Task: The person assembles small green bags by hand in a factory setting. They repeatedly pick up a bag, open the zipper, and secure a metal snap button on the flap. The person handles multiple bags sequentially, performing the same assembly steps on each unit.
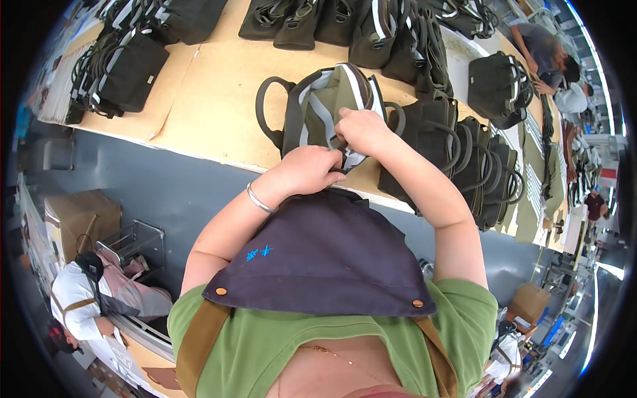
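While both hands meet over it, an olive-green tote bag point(317, 109) with grey-and-white trim lies flat at the near edge of the tabletop point(219, 99). Its long axis runs from that edge toward the far side, with one loop handle point(267, 109) arching left. The left hand point(306, 169) is clenched on the bag's near end; the right hand point(363, 130) pinches fabric just beyond it. Stacks of dark bags point(464, 159) stand right of it.
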Demonstrator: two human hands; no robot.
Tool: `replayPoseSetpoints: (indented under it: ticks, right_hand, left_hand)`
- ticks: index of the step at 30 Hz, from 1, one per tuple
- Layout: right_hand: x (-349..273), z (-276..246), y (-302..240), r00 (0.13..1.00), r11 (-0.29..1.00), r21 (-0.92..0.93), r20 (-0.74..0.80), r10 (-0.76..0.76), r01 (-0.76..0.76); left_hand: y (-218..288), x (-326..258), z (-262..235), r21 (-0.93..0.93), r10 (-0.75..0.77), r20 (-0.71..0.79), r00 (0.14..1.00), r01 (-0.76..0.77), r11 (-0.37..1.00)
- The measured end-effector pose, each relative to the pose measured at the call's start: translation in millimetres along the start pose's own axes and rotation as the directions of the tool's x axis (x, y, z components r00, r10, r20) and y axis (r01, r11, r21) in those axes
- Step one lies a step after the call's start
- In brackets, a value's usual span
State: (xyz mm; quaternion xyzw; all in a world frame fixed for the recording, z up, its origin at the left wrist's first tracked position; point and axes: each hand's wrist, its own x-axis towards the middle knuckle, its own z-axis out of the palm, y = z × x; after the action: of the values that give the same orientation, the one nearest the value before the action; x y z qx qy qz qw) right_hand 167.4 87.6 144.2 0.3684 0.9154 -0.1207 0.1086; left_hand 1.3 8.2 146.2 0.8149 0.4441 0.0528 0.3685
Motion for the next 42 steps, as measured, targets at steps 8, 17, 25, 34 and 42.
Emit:
replayPoseSetpoints:
  ticks: [8,17,25,34,42]
  right_hand:
    - [-27.8,-44.0,11.6,0.992,0.699,0.714,-0.060,0.115,-0.038]
    - [-19.8,-27.6,18.6,0.985,0.849,0.499,-0.097,-0.144,0.173]
    - [-9.6,-111.6,10.4,0.961,0.772,0.592,-0.013,-0.277,0.231]
    - [7.7,-112.7,10.5,0.927,0.747,0.620,0.083,-0.365,0.239]
    - [13.8,-131.4,4.7,0.928,0.799,0.563,0.139,-0.346,0.214]
  left_hand:
    - [-8.4,-0.4,-4.5,-0.095,-0.047,-0.128,0.991,0.035,0.995]
    - [16.2,-1.3,46.5,0.309,0.068,-0.366,0.928,0.053,0.950]
    - [19.6,-27.8,-62.0,-0.013,0.113,-0.462,0.880,-0.134,0.991]
    - [13.7,-30.4,-58.3,-0.161,0.091,-0.575,0.813,-0.222,0.962]
    - [-5.1,-30.1,-62.5,-0.231,0.133,-0.620,0.773,-0.342,0.911]
